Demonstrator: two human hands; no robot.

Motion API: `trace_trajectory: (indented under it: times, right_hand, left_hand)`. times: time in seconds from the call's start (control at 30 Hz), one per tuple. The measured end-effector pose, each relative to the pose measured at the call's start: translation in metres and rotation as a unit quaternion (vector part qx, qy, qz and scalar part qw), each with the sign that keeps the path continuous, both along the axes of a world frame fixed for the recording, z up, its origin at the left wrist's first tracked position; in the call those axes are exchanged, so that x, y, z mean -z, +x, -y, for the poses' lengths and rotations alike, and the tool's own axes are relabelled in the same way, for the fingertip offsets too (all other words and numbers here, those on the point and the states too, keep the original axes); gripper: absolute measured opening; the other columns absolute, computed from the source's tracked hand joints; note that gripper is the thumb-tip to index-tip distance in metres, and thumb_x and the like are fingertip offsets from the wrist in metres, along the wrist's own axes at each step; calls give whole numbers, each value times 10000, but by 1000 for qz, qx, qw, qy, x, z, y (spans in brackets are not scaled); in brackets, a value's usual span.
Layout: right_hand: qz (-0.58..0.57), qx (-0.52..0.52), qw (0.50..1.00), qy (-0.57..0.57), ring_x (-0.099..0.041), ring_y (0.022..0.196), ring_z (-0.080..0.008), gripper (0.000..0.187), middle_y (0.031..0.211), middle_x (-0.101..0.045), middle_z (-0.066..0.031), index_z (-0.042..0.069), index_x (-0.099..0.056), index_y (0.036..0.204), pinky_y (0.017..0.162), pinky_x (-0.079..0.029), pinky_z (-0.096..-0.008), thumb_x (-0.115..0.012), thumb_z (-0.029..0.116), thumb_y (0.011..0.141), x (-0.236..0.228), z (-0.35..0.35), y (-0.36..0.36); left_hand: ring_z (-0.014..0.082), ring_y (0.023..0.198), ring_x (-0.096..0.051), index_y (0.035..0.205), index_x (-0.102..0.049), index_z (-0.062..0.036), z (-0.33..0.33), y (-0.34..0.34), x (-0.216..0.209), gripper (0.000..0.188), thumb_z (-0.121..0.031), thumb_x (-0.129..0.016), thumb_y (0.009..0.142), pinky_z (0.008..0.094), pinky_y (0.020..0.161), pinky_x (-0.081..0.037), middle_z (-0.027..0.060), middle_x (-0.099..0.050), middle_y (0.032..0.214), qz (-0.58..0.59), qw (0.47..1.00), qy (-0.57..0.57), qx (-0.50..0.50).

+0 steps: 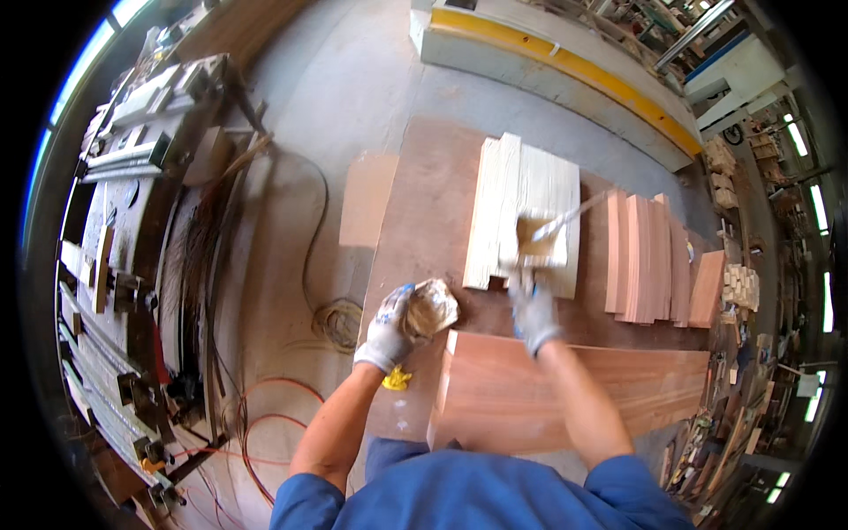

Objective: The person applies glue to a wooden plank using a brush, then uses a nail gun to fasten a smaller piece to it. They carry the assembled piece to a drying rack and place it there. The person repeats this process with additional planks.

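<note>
My left hand (389,332), in a grey-white glove, grips the side of a tub crusted with whitish residue (433,309). My right hand (533,316), gloved too and slightly blurred, is at the near edge of a stack of boards coated white (552,185); its fingers stretch forward and look apart. Just beyond those fingers, a square open tray with pale coating inside (541,260) rests on the boards. A brush (574,215) lies in it, its handle slanting up to the right.
Bare reddish boards (645,256) stand to the right of the white stack. A large reddish wood panel (521,384) lies close to my body. Yellow scrap (397,379) is by my left wrist. Hoses (265,397) coil on the floor, left. A yellow-striped machine (565,62) stands beyond.
</note>
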State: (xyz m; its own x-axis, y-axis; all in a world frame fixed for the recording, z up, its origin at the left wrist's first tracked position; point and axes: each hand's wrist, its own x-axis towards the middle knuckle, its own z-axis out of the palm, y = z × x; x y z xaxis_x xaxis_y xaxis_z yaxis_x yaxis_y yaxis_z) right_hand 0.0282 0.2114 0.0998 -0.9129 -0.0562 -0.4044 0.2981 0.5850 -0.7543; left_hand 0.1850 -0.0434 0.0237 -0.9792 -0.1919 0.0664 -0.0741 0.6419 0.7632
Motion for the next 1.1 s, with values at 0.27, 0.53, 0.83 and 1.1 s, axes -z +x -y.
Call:
trace_trajectory:
  times: [0.27,0.53,0.83,1.1]
  right_hand:
    - [35,135,979,-150,-417,495,-66,252,628,-481,68,142,-568,806,424,-334,-287,-693,234,1004,-39,-46,33]
    - [14,189,976,-105,-390,384,-123,304,551,-449,37,139,-588,771,344,-309,-335,-721,316,980,-25,-81,-171]
    - [31,104,993,-54,-365,537,-86,262,647,-442,62,72,-656,855,452,-303,-328,-707,289,992,-1,-121,-100]
    - [120,176,976,-42,-382,407,-85,274,577,-461,34,147,-525,820,340,-305,-294,-707,274,982,-86,-136,43]
  left_hand:
    - [394,1343,-534,1483,-466,-62,-1,-6,2,1036,-264,-966,599,461,1136,-463,191,-572,1438,-4,1000,-17,9]
    - [395,1302,-566,1463,-483,-54,-1,-9,-5,1066,-272,-1002,557,459,1117,-478,196,-586,1412,14,999,-35,13]
    - [394,1339,-536,1473,-472,-56,0,-6,-12,1068,-260,-994,564,456,1136,-465,195,-566,1440,33,999,-32,11]
    - [390,1334,-542,1479,-463,-52,-4,-9,-9,1083,-255,-995,558,456,1125,-470,200,-572,1433,15,999,-30,10]
